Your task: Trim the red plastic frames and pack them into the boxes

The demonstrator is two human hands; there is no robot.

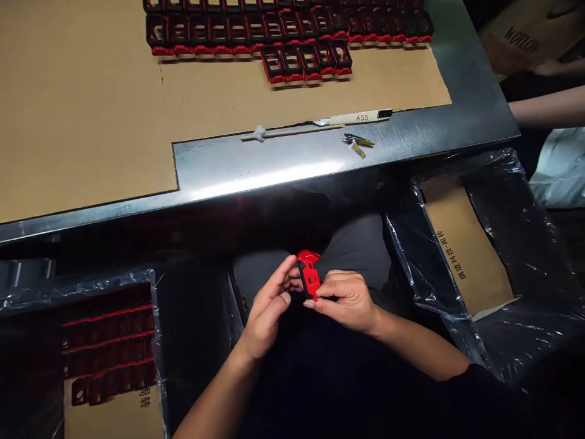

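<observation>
A small red and black plastic part [312, 279] is held up over my lap, its flat red side with small cutouts facing me. My right hand [350, 302] pinches its lower end between thumb and fingers. On the part's other side, my left hand [269, 308] has its thumb and fingers apart. Its fingertips come close to the black edge; whether they touch it I cannot tell. On the metal table edge above lie a knife marked A55 [361, 117], a wooden stick with a white tuft [292, 132] and a nail clipper [359, 144].
Rows of similar red and black parts [237, 33] stand on cardboard [91, 110] covering the table. Plastic-lined bins flank my lap: the left bin [158, 329] holds more parts, the right bin [418, 244] a cardboard sheet [470, 250]. Another person's arm [548, 108] shows at right.
</observation>
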